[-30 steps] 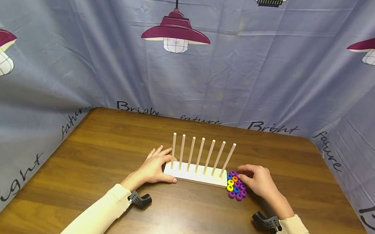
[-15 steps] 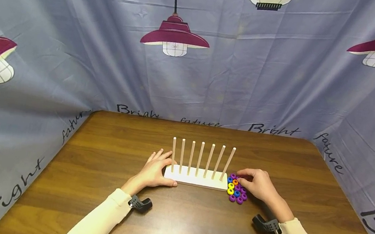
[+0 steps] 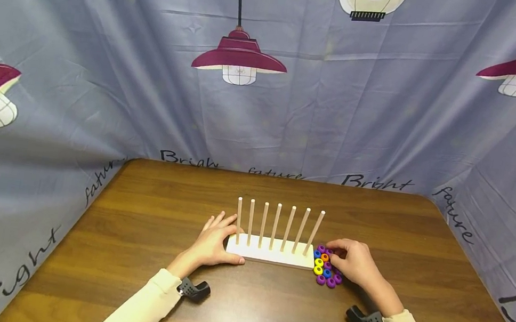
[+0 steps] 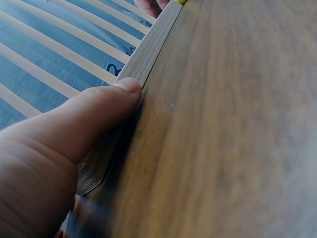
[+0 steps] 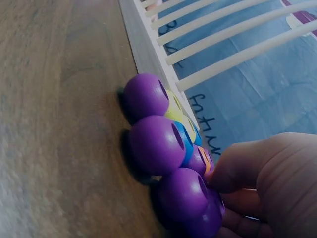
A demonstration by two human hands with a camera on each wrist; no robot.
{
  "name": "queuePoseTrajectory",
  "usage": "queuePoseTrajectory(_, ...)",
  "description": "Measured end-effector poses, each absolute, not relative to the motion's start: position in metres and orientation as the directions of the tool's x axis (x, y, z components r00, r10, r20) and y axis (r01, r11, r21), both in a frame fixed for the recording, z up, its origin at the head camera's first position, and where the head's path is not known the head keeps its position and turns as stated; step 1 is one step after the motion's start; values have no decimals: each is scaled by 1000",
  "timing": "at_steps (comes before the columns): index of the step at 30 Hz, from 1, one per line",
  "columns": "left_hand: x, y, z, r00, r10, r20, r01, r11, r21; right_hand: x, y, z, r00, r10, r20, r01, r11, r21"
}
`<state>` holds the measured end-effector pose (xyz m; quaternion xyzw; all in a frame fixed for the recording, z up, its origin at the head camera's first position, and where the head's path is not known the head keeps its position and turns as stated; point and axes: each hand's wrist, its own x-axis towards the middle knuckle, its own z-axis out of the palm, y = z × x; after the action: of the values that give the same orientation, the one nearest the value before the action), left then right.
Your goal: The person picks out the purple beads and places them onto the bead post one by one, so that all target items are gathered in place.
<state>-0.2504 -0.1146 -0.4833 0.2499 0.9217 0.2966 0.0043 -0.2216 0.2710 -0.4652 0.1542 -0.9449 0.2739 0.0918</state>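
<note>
A pale wooden peg rack (image 3: pixel 275 258) with a row of several upright pegs stands on the table. My left hand (image 3: pixel 210 245) grips its left end, thumb along the front edge and the other fingers behind. In the left wrist view the thumb (image 4: pixel 89 119) presses on the base. Against the rack's right end lies a cluster of purple, yellow, blue and orange beads, with a purple bead (image 5: pixel 157 145) nearest that wrist camera. My right hand (image 3: pixel 357 263) bends its thumb and fingers round a purple bead (image 3: pixel 329 252) at the cluster's edge; the fingertips are partly hidden.
The brown wooden table (image 3: pixel 263 312) ends at a grey-blue curtain (image 3: pixel 253 123) printed with lamps and lettering, which hangs behind and at both sides. A dark wrist camera (image 3: pixel 194 289) sits on the left wrist and another camera (image 3: pixel 364 319) on the right.
The whole head view has shifted, so the table and hands sit slightly lower in it. Both hands stay at the rack and the beads, with only slight movement of the right fingers.
</note>
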Motion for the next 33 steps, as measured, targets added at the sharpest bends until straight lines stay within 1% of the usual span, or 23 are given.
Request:
queuePoseTrajectory(6,-249,-114,-485,-879,454,148,454,697,555,-221,269,-466,-931,-247,267,-351,804,-481)
queuePoseTrajectory(12,-247,-116,-488,-885,444,137,441,709,551,-223,270,-469,-920,-281,274,-383,797,-468)
queuePoseTrajectory(19,-251,-116,-486,-876,454,163,463,699,544,-226,272,-465,-889,-264,375,-419,799,-431)
queuePoseTrajectory(26,-249,-117,-484,-882,445,157,453,706,544,-234,272,-444,-828,-263,494,-493,762,-420)
queuePoseTrajectory(30,-249,-116,-485,-882,442,162,454,708,541,-244,271,-419,-797,-260,545,-538,715,-446)
queuePoseTrajectory(33,-249,-115,-486,-882,444,160,455,708,540,-249,268,-394,-792,-256,554,-556,677,-482)
